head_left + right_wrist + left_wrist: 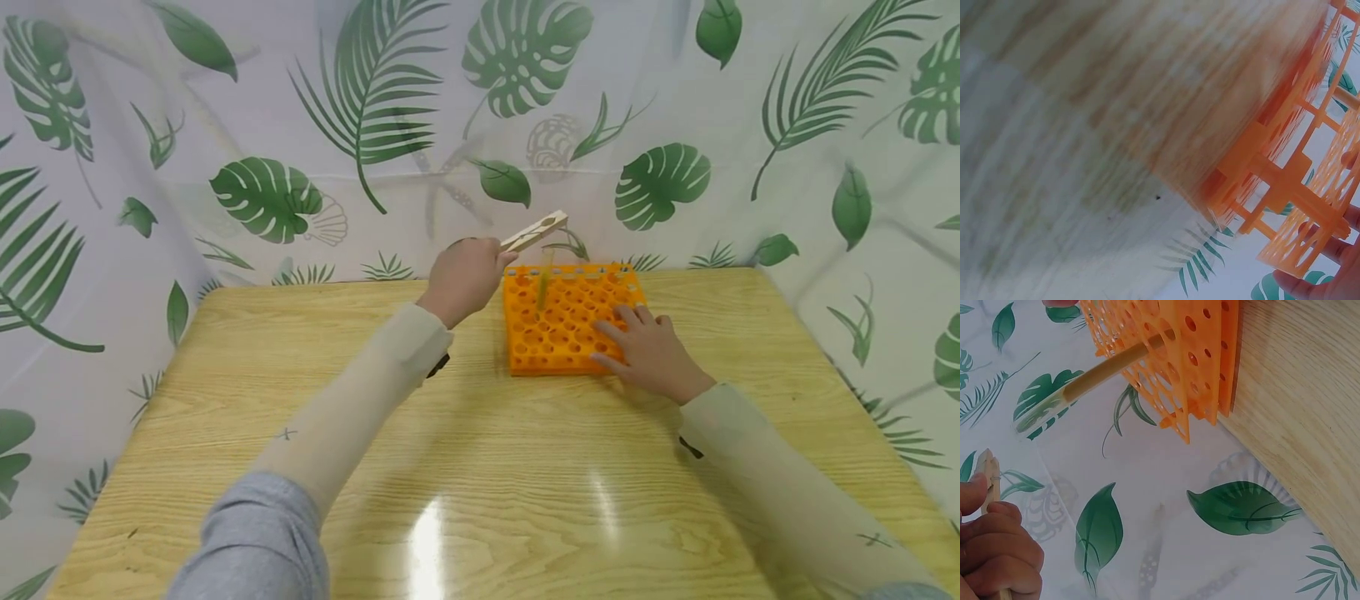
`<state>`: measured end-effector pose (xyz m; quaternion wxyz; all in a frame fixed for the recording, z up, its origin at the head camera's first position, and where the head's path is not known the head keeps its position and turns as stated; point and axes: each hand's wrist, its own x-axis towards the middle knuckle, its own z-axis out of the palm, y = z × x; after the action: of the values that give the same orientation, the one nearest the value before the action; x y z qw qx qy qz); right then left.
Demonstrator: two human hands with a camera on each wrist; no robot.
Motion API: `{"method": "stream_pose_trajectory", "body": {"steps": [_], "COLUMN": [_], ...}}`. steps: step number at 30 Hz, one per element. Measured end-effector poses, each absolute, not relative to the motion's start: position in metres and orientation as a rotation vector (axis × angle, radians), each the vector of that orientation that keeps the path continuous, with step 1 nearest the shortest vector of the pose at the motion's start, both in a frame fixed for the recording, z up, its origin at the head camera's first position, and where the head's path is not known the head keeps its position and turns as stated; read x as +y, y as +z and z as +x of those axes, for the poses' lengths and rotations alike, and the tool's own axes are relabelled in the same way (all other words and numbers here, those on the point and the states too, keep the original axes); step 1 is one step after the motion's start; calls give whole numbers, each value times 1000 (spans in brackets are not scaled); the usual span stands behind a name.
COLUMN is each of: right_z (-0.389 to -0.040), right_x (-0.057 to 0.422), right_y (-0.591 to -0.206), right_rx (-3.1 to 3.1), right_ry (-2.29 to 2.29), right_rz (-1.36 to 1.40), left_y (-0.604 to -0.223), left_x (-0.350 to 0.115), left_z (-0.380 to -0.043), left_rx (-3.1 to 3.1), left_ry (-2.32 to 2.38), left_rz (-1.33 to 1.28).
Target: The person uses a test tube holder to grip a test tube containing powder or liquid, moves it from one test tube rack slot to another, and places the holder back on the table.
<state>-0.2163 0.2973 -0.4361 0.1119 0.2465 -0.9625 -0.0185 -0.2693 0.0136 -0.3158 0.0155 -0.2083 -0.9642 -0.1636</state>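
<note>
Though unseen right-wrist, tube (1094,378) plain left-wrist.

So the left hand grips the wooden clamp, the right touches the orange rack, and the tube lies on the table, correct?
The tube isn't lying on the table: it stands in the orange rack, as the head view shows. The rest holds.
</note>
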Motion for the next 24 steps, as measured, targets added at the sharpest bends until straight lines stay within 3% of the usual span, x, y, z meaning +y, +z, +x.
{"method": "stream_pose_trajectory", "body": {"steps": [24], "right_z": [-214], "right_x": [296], "right_y": [-434], "right_rx": [-2820], "right_ry": [-73], "right_rz": [716], "left_y": [-324], "left_x": [16], "left_z": [-267], "left_rx": [-2995], "left_ry": [-426], "left_rz": [-657]}}
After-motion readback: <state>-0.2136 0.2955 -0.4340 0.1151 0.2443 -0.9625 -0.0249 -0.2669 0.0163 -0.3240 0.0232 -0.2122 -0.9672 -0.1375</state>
